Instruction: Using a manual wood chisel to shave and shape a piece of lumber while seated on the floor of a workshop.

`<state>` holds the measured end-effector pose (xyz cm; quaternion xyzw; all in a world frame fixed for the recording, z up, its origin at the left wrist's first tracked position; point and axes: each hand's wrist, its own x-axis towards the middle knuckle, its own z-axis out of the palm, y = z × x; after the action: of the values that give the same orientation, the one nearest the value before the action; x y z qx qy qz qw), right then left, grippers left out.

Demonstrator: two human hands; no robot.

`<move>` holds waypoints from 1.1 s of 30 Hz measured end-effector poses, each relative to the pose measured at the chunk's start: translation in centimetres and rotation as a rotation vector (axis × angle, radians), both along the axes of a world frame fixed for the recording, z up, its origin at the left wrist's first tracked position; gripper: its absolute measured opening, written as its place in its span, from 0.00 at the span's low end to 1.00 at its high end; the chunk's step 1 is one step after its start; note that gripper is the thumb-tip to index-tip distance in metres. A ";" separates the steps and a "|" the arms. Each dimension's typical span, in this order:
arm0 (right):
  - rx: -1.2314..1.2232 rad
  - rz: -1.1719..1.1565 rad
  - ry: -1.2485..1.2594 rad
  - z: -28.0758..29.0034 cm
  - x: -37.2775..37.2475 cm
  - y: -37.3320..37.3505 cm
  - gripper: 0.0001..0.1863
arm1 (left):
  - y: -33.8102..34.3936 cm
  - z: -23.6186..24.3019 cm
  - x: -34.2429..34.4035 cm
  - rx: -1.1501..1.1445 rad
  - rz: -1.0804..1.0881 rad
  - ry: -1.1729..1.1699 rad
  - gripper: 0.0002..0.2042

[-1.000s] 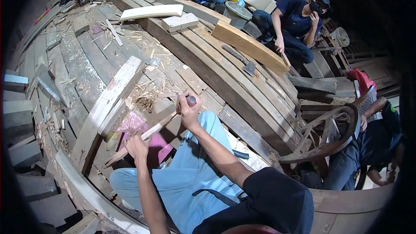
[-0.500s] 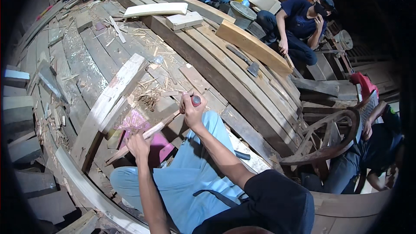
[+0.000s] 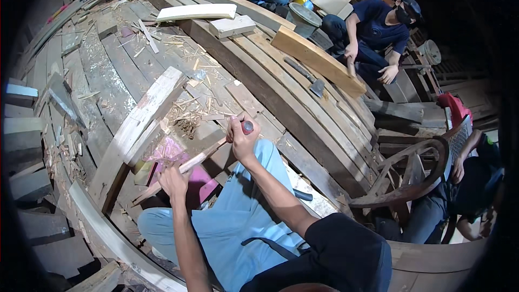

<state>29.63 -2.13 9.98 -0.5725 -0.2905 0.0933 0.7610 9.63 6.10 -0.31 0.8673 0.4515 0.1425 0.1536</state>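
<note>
My left hand (image 3: 173,181) is closed around a narrow strip of wood (image 3: 200,158) that slants up to the right across my lap. My right hand (image 3: 244,139) grips a red-handled tool (image 3: 247,127) at the strip's upper end. The handle's round grey butt faces up; the blade is hidden by my fist, so its kind does not show. Beneath the strip, by my knee, are a pink sheet (image 3: 203,184) and crumpled clear pink plastic (image 3: 168,150). A dark cylindrical handle (image 3: 303,194) lies beside my right forearm.
A pale beam (image 3: 143,113) stands at left, with wood shavings (image 3: 186,121) beside it. A hatchet (image 3: 308,78) and a thick board (image 3: 319,60) rest on a long timber platform. Co-workers sit beyond it; a curved wooden frame (image 3: 411,184) is at right.
My right hand and the tool have shifted very slightly to the right; my left hand stays on the strip. The co-worker at far right has lowered a hand from the face.
</note>
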 end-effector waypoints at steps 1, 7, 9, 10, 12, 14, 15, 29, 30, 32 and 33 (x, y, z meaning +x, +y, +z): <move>0.000 -0.001 0.001 -0.1 0.1 0.1 0.15 | 0.1 0.0 0.0 0.003 -0.011 -0.009 0.19; 0.003 -0.003 -0.005 0.3 -0.2 0.0 0.15 | -0.1 -0.1 -0.3 -0.017 -0.010 -0.024 0.19; 0.013 0.000 0.018 0.5 -0.3 -0.2 0.15 | -0.3 -0.1 -0.1 -0.032 -0.013 -0.004 0.19; 0.007 0.003 0.008 0.6 -0.2 -0.3 0.15 | -0.4 -0.1 0.0 -0.041 -0.007 0.003 0.18; -0.007 0.007 0.000 0.4 -0.3 -0.4 0.15 | -0.5 0.4 -0.1 -0.016 -0.005 0.053 0.17; -0.023 0.000 0.031 0.0 -0.7 -0.6 0.15 | -0.6 0.0 -0.5 -0.089 0.016 0.059 0.17; -0.037 -0.007 0.057 -0.2 -1.0 -0.7 0.15 | -0.6 -0.1 -0.9 -0.158 0.038 0.060 0.17; 0.334 0.075 -0.011 12.2 1.7 -0.8 0.20 | 0.3 0.0 -0.4 0.002 0.005 -0.025 0.19; 0.336 0.106 -0.008 12.4 1.0 -0.9 0.20 | 0.4 -0.4 -0.6 -0.049 0.014 0.040 0.17; 0.256 0.083 -0.007 9.1 0.3 -0.6 0.20 | 0.1 -0.6 -1.5 -0.058 0.022 0.073 0.18; 0.185 0.049 -0.022 6.6 0.0 -0.4 0.20 | 0.1 -0.6 -1.7 -0.057 0.017 0.093 0.18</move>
<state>29.64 -2.51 16.59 -0.4934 -0.3202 0.0784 0.8049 7.95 6.25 -0.94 0.8645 0.4692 0.0905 0.1557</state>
